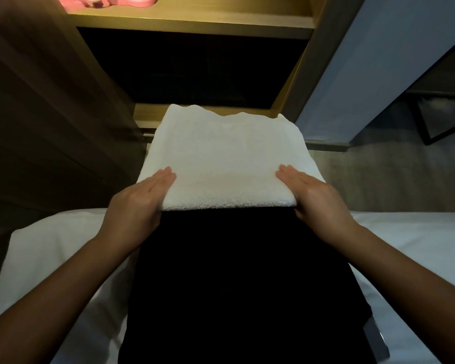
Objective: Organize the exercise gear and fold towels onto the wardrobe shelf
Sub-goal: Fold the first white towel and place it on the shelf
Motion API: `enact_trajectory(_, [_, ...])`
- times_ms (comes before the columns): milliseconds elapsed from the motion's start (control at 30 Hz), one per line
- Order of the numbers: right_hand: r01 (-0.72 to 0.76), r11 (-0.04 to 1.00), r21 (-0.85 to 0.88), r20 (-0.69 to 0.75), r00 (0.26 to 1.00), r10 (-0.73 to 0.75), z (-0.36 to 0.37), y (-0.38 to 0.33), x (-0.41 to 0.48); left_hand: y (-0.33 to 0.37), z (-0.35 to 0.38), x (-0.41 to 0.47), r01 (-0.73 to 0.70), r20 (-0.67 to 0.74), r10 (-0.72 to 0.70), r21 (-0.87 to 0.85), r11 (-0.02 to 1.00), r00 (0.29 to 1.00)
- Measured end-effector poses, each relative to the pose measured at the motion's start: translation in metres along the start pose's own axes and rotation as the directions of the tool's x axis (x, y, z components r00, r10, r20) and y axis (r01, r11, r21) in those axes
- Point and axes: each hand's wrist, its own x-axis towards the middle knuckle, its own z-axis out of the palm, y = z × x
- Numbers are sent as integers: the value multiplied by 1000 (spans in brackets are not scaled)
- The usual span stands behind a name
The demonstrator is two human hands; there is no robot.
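Black cloth (pixel 242 271) filled the near foreground, running down between two bare forearms, with a white bed sheet (pixel 50 258) spread to either side of it. Just beyond its far edge sat the folded white towel (pixel 226 158), a neat rectangle with its fold towards the person and its far edge slightly wavy. It lay in front of the open wardrobe, and its far edge overlapped the pale wooden lip of the lower shelf (pixel 147 114). Whether it rested on anything I could not tell.

The left hand (pixel 139 195) lay at the towel's near left corner with its fingers straight and close together, flat on top of the terry. The right hand (pixel 318 195) mirrored it at the near right corner. Both thumbs were hidden under the near edge, so I could not say whether they pinched the cloth.

Above, a lit upper shelf (pixel 195 19) carried something pink (pixel 103 1), cut off by the top of the view. A dark wardrobe door (pixel 37 101) stood at the left, a bluish wall (pixel 365 61) at the right.
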Motion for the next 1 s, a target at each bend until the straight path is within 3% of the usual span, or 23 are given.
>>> enact_trajectory(133, [-94,995,23,100,991,92,-3,11,-5,-8,4,-8,77,21,-77,-27,997,997])
enact_trajectory(267, [-99,995,-3,110,989,99,-7,11,-7,-11,4,-8,106,75,-105,-23,994,992])
enact_trajectory(400, [16,982,-186,326,944,46,-15,4,5,-10,-7,4,87,354,-104,63,994,929])
enact_trajectory(467, [52,996,-69,428,904,-18,-22,-4,21,-4,-13,22,91,431,-75,-16,996,899])
enact_trajectory(533, [18,999,46,374,927,-34,-23,-17,50,8,-10,56,83,347,-56,-66,994,936])
enact_trajectory(633, [-72,996,-62,221,972,84,-3,-34,93,33,15,108,133,254,-132,15,991,958])
enact_trajectory(767, [-108,966,-237,278,945,174,30,-27,104,35,55,116,170,330,-217,164,972,919])
enact_trajectory(900, [-263,956,-132,277,916,290,27,-2,98,5,56,106,394,326,-382,30,919,865])
enact_trajectory(1000, [-347,937,-47,316,885,343,18,14,86,-7,47,97,432,365,-402,-1,902,840])
